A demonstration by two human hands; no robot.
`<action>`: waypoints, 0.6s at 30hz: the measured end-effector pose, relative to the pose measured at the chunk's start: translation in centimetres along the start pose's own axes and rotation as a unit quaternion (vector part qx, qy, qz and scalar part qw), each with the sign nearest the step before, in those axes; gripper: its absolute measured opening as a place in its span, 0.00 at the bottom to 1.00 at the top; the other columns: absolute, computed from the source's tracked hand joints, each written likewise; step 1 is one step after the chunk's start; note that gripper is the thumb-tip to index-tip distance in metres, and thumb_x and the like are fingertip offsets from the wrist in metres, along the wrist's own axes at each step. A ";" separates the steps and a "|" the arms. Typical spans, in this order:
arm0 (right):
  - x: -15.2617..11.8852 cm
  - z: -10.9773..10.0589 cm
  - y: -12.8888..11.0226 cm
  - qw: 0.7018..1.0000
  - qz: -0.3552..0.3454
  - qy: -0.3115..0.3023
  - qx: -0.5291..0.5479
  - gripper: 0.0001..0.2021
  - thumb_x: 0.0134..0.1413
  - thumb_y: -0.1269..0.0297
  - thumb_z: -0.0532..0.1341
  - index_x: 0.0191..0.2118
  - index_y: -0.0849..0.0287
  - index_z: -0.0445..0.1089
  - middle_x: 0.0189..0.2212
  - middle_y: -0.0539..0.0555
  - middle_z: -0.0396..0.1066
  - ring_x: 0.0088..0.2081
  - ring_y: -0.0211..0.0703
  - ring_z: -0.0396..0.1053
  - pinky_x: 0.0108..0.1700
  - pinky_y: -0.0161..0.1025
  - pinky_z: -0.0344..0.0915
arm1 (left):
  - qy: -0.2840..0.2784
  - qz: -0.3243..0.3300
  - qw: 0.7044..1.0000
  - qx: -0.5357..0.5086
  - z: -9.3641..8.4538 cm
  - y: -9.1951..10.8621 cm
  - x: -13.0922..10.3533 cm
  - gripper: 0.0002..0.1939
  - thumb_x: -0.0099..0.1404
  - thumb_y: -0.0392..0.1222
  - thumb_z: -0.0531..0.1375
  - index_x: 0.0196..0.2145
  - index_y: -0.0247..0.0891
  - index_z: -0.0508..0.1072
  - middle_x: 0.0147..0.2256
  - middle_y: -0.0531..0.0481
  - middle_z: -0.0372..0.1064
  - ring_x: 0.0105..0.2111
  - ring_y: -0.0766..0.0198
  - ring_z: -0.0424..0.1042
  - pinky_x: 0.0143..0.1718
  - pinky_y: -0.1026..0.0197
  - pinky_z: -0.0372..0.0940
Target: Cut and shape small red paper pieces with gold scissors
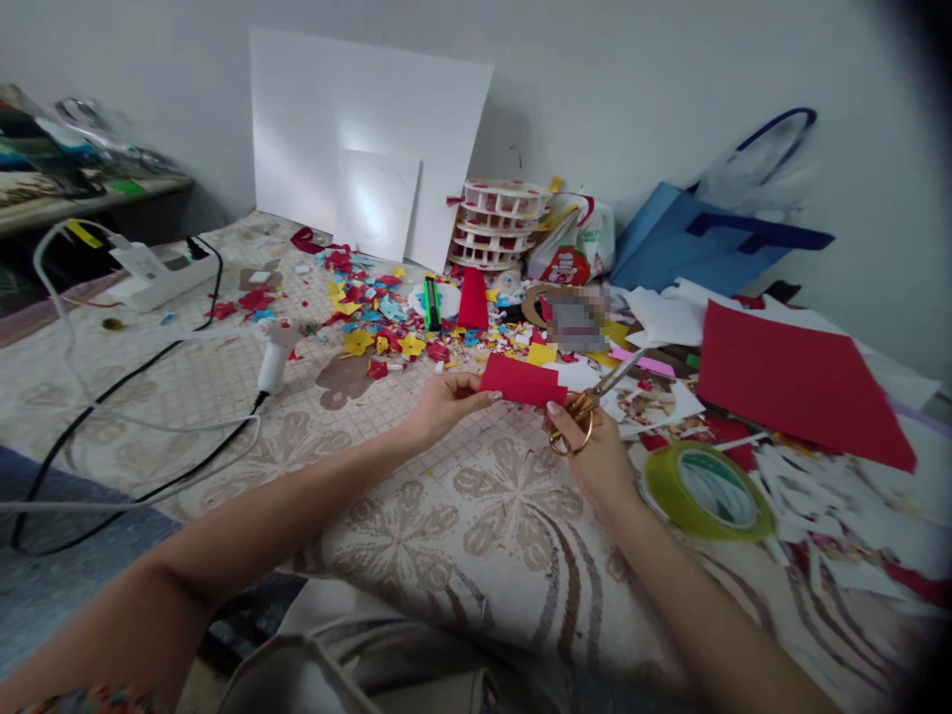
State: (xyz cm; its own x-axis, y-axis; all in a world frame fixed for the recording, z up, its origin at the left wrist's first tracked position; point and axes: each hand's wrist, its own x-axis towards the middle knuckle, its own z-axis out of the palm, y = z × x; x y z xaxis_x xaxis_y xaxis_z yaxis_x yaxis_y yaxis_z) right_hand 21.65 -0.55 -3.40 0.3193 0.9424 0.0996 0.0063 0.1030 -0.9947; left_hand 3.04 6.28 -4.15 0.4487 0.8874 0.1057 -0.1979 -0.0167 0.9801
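Observation:
A piece of red paper [523, 379] is stretched between my two hands above the patterned tablecloth [416, 516]. My left hand [455, 399] pinches its left end between thumb and fingers. At the paper's right end is my right hand [584, 436], with the thumb against the edge. Gold-handled scissors [595, 395] are also in my right hand, their blades pointing up and to the right, away from the paper. Behind the paper lie many cut paper flowers [358, 342] in yellow, red and blue, along with small scraps.
A white glue gun [275, 359] with a black cord stands at the left, near a power strip [160, 273]. Yellow tape [706, 491] and a red sheet [799, 382] lie right. A white lattice basket [497, 226], white board [297, 119] and blue bag [691, 243] line the wall.

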 end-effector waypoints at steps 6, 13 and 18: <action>-0.5 0.6 0.1 1.000 0.023 0.004 0.019 0.11 0.45 0.58 0.65 0.28 0.58 0.64 0.21 0.46 0.66 0.23 0.34 0.62 0.26 0.32 0.56 | 0.053 -0.022 0.998 0.014 0.4 0.0 -0.2 0.14 0.49 0.45 0.66 0.22 0.33 0.67 0.22 0.54 0.66 0.23 0.72 0.62 0.27 0.67 0.56; -0.8 0.9 0.4 0.998 0.044 -0.004 0.050 0.10 0.44 0.59 0.65 0.28 0.57 0.64 0.21 0.46 0.67 0.24 0.35 0.64 0.27 0.33 0.57 | 0.049 -0.001 0.999 -0.009 0.5 0.4 -0.4 0.12 0.48 0.43 0.66 0.25 0.33 0.69 0.27 0.51 0.69 0.28 0.70 0.66 0.32 0.65 0.59; -0.7 1.0 0.4 0.999 0.028 0.009 0.044 0.11 0.44 0.58 0.65 0.29 0.57 0.64 0.22 0.46 0.69 0.25 0.36 0.66 0.27 0.33 0.58 | 0.068 -0.012 0.998 -0.009 0.3 0.3 -0.4 0.13 0.48 0.44 0.66 0.23 0.32 0.68 0.24 0.52 0.68 0.25 0.71 0.65 0.29 0.66 0.58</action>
State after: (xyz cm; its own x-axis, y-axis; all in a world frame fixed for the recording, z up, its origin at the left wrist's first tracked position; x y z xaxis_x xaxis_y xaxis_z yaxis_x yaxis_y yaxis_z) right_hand 20.44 -0.83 -3.84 0.3345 0.9415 0.0421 -0.0949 0.0780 -0.9924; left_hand 3.13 5.80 -3.84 0.3322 0.9415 0.0576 -0.2042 0.0122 0.9789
